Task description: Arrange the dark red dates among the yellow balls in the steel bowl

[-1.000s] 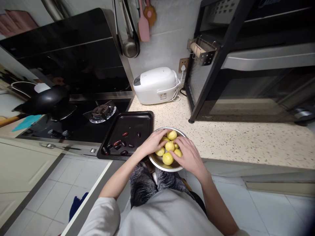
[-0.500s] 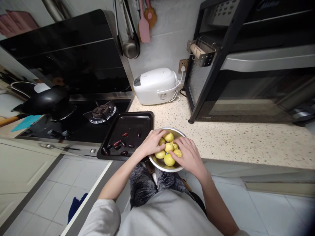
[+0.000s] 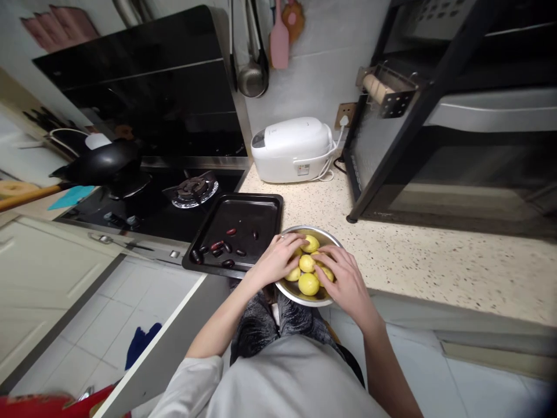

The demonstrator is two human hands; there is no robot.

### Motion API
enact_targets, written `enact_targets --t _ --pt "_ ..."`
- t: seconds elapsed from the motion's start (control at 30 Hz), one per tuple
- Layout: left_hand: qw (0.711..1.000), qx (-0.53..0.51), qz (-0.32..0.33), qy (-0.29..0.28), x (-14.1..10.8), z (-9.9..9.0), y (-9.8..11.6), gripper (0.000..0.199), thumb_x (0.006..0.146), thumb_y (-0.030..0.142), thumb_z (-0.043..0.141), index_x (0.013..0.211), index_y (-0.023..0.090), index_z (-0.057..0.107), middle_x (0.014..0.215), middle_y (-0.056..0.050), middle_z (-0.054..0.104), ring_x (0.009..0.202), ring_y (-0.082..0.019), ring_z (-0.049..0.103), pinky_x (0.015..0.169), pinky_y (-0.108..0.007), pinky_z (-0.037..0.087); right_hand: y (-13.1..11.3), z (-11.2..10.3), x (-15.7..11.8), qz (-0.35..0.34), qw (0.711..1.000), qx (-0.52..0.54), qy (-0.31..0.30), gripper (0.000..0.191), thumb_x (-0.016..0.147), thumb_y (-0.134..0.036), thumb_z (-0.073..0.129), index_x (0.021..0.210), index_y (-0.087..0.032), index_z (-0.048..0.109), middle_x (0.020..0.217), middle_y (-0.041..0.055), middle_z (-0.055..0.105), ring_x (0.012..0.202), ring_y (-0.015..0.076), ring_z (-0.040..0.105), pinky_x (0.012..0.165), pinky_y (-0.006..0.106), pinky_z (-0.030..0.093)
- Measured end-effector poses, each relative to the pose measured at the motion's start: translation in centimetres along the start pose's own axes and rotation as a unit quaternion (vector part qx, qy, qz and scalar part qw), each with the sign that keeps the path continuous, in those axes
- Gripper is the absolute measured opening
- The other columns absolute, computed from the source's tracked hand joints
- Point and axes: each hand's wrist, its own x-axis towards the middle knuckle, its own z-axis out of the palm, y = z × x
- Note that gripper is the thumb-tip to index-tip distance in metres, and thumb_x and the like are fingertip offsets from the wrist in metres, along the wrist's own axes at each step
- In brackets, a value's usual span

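Note:
A round metal bowl (image 3: pixel 304 301) at the counter's front edge holds several yellow lemons (image 3: pixel 308 284). My left hand (image 3: pixel 281 258) comes over the bowl's left rim, its fingers and thumb curled round a lemon on that side, which they partly cover. From the right, my right hand (image 3: pixel 346 281) reaches in with thumb and fingers bent about another lemon (image 3: pixel 324 275). Left of the bowl lies a black baking tray (image 3: pixel 243 209) with several dark red, oval fruits (image 3: pixel 228 263) scattered in it.
Behind the bowl stands a white rice cooker (image 3: pixel 291 150) with its cord plugged in. A dark rack with an oven (image 3: pixel 478 168) is at the right. On the left are a gas stove (image 3: pixel 194 188) and a black wok (image 3: pixel 102 162). Below the tray, a drawer (image 3: pixel 174 325) is pulled out.
The camera view has turned left, so everything appears farther right. My hands remain in the bowl; my right fingers have shifted over the lemons, and the lemons have moved slightly.

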Motion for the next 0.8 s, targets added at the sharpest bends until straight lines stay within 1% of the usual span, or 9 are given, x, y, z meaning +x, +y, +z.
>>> enact_targets --t 0.07,0.17,0.23,0.3,0.4,0.5,0.57,0.67,0.8 --pt "1.000 -0.014 -0.004 0.026 -0.5 0.0 0.1 0.041 0.097 0.016 0.052 0.136 0.027 0.057 0.145 -0.011 0.060 0.139 -0.027 0.053 0.116 -0.048 0.040 0.1 0.1 0.0 -0.005 1.000 0.004 0.005 0.020 0.104 -0.028 0.050 0.115 -0.025 0.066 0.122 0.0105 0.068 0.120 0.0301 0.060 0.102 0.049 0.048" --pt "0.994 -0.024 -0.042 0.102 -1.8 -0.6 -0.3 0.040 0.102 0.018 0.047 0.139 0.027 0.056 0.148 -0.010 0.058 0.141 -0.024 0.052 0.118 -0.045 0.041 0.2 0.2 0.0 -0.017 0.999 0.016 0.036 0.021 0.103 -0.027 0.051 0.119 -0.025 0.065 0.120 0.0105 0.069 0.118 0.0302 0.062 0.100 0.049 0.049" --pt "0.985 0.004 -0.095 0.146 -3.2 -1.3 -1.3 0.039 0.103 0.018 0.044 0.140 0.026 0.055 0.148 -0.011 0.056 0.140 -0.025 0.052 0.118 -0.046 0.041 0.3 0.3 -0.1 -0.022 0.998 0.023 0.062 0.022 0.102 -0.026 0.052 0.120 -0.026 0.064 0.118 0.0103 0.070 0.114 0.0300 0.064 0.099 0.050 0.050" --pt "0.970 0.059 -0.160 0.171 -5.1 -2.0 -2.9 0.038 0.103 0.019 0.047 0.139 0.025 0.056 0.148 -0.012 0.056 0.140 -0.028 0.052 0.117 -0.049 0.042 0.4 0.4 -0.2 -0.024 0.996 0.026 0.080 0.022 0.102 -0.025 0.052 0.120 -0.027 0.065 0.116 0.0102 0.070 0.111 0.0301 0.065 0.099 0.051 0.050" --pt "0.929 0.160 -0.270 0.196 -8.1 -3.1 -5.7 0.040 0.099 0.023 0.058 0.139 0.024 0.058 0.149 -0.015 0.055 0.141 -0.034 0.050 0.113 -0.054 0.044 0.4 0.4 -0.3 -0.028 0.996 0.027 0.084 0.022 0.102 -0.025 0.053 0.120 -0.027 0.065 0.116 0.0106 0.070 0.110 0.0308 0.065 0.099 0.052 0.050" --pt "0.879 0.224 -0.376 0.188 -10.6 -4.0 -7.9 0.046 0.094 0.029 0.069 0.139 0.021 0.060 0.151 -0.020 0.053 0.143 -0.041 0.047 0.110 -0.058 0.045 0.2 0.6 -0.2 -0.035 0.996 0.026 0.080 0.021 0.102 -0.024 0.053 0.119 -0.026 0.065 0.116 0.0112 0.070 0.111 0.0311 0.065 0.098 0.052 0.050" --pt "0.862 0.240 -0.414 0.168 -11.6 -4.3 -8.8 0.050 0.094 0.037 0.072 0.138 0.019 0.061 0.151 -0.023 0.053 0.142 -0.042 0.048 0.110 -0.057 0.044 0.0 0.7 0.0 -0.043 0.996 0.028 0.077 0.020 0.102 -0.023 0.053 0.118 -0.026 0.065 0.116 0.0112 0.070 0.110 0.0306 0.065 0.098 0.051 0.050" --pt "0.863 0.247 -0.417 0.140 -12.0 -4.6 -9.1 0.054 0.094 0.050 0.070 0.138 0.020 0.062 0.145 -0.019 0.059 0.135 -0.038 0.054 0.110 -0.052 0.042 0.0 0.9 0.2 -0.059 0.995 0.028 0.080 0.018 0.102 -0.023 0.054 0.117 -0.026 0.065 0.115 0.0100 0.070 0.110 0.0294 0.065 0.097 0.050 0.050" --pt "0.875 0.257 -0.397 0.106 -11.7 -4.8 -8.9 0.053 0.093 0.051 0.072 0.137 0.023 0.063 0.128 -0.013 0.065 0.121 -0.032 0.060 0.103 -0.045 0.045 0.1 1.0 0.1 -0.075 0.993 0.024 0.091 0.017 0.102 -0.022 0.055 0.116 -0.025 0.065 0.114 0.0089 0.070 0.110 0.0282 0.065 0.097 0.047 0.050"
